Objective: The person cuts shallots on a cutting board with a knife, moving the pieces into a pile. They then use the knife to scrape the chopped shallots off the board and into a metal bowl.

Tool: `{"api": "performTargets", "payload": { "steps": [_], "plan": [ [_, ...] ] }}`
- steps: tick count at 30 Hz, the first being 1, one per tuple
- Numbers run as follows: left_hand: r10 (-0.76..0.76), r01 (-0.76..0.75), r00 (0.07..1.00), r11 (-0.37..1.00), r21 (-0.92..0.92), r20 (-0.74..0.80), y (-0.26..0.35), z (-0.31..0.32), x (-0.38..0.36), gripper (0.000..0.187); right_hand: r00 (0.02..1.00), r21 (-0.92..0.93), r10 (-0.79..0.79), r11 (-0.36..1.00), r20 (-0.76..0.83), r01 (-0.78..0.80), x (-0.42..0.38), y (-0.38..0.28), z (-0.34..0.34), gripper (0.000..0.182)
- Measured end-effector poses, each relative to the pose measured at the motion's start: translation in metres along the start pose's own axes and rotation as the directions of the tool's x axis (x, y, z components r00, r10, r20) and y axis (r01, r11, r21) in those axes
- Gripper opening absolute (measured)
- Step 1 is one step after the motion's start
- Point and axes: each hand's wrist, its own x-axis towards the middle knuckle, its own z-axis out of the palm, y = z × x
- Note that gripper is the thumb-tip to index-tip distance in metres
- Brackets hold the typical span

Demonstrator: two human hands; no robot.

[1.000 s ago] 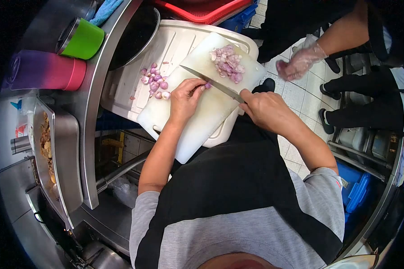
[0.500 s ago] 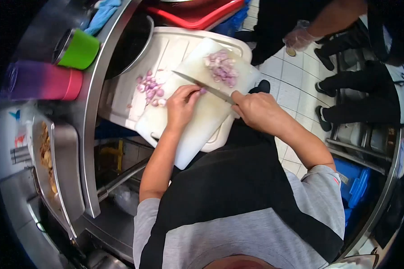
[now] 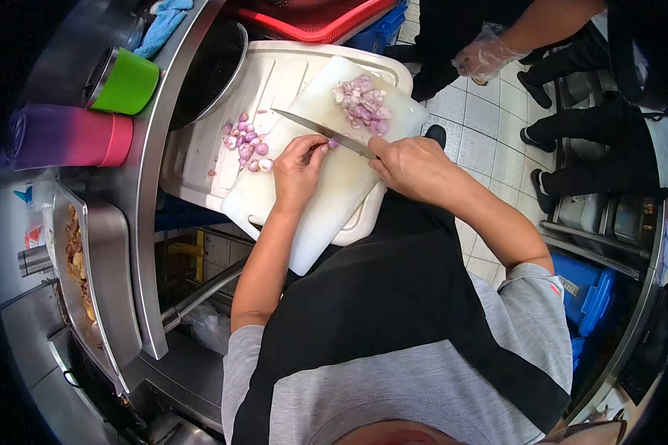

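Observation:
My right hand (image 3: pixel 414 169) is wrapped round the handle of a knife (image 3: pixel 315 129), whose blade points left across a white cutting board (image 3: pixel 334 174). Just below the blade, my left hand (image 3: pixel 298 169) has its fingertips closed on a small purple shallot (image 3: pixel 332 144). Sliced shallots (image 3: pixel 364 105) lie in a pile on the board above the knife. Whole peeled shallots (image 3: pixel 249 142) are gathered left of my left hand, on the cream plastic lid (image 3: pixel 200 159) under the board and by the board's edge.
A large dark pan (image 3: pixel 219 70) and a red basket (image 3: pixel 315 31) stand beyond the board. Left are a green cup (image 3: pixel 130 80), a purple-pink bottle (image 3: pixel 74 137) and a metal food tray (image 3: pixel 111 259). At upper right, a co-worker's gloved hand (image 3: pixel 484 58) shows.
The knife and my right hand have shifted slightly left and up. My left hand stays by the shallot. The co-worker's gloved hand has moved left and up.

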Motion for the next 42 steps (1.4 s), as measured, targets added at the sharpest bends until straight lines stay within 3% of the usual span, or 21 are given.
{"api": "performTargets", "payload": {
  "steps": [5, 10, 14, 16, 22, 29, 38, 40, 42],
  "plan": [
    [0.024, -0.024, 1.000, 1.000, 0.015, -0.002, -0.001, 0.000, 0.001, 0.012, 0.999, -0.012, 0.019, 1.000, 0.038, -0.019, -0.011, -0.003, -0.006, 0.023],
    [0.016, -0.016, 1.000, 1.000, -0.017, 0.001, 0.002, -0.001, 0.001, 0.013, 0.999, 0.053, 0.026, 0.998, -0.047, -0.024, 0.011, 0.007, 0.035, 0.023],
    [0.032, -0.032, 0.999, 0.999, 0.016, -0.011, -0.001, 0.000, -0.001, 0.014, 0.997, 0.065, 0.002, 0.998, -0.071, 0.003, 0.020, 0.008, 0.032, 0.022],
    [0.005, -0.006, 0.999, 1.000, -0.020, -0.032, 0.000, 0.001, -0.001, 0.013, 1.000, -0.017, -0.001, 1.000, -0.023, 0.000, 0.013, 0.000, 0.011, 0.023],
    [0.007, -0.007, 1.000, 1.000, 0.017, -0.017, 0.002, -0.001, -0.001, 0.012, 0.997, -0.009, 0.025, 1.000, 0.073, -0.024, -0.006, -0.008, -0.013, 0.022],
    [-0.018, 0.017, 1.000, 1.000, -0.023, -0.017, 0.002, 0.000, 0.000, 0.011, 0.999, 0.050, 0.036, 0.998, -0.005, -0.035, 0.015, 0.003, 0.031, 0.023],
    [0.070, -0.068, 0.997, 0.997, 0.043, -0.025, 0.004, 0.003, -0.002, 0.013, 0.999, 0.027, 0.053, 0.998, 0.013, -0.053, 0.012, 0.009, 0.010, 0.026],
    [0.203, -0.204, 0.979, 0.954, 0.222, 0.024, 0.006, 0.003, 0.000, 0.012, 0.994, 0.023, 0.095, 0.995, 0.044, -0.096, -0.002, 0.006, 0.008, 0.025],
    [0.215, -0.221, 0.975, 0.938, 0.267, 0.050, 0.007, 0.001, 0.001, 0.013, 0.991, 0.046, 0.123, 0.991, 0.056, -0.125, -0.015, 0.005, 0.013, 0.024]
  ]
}}
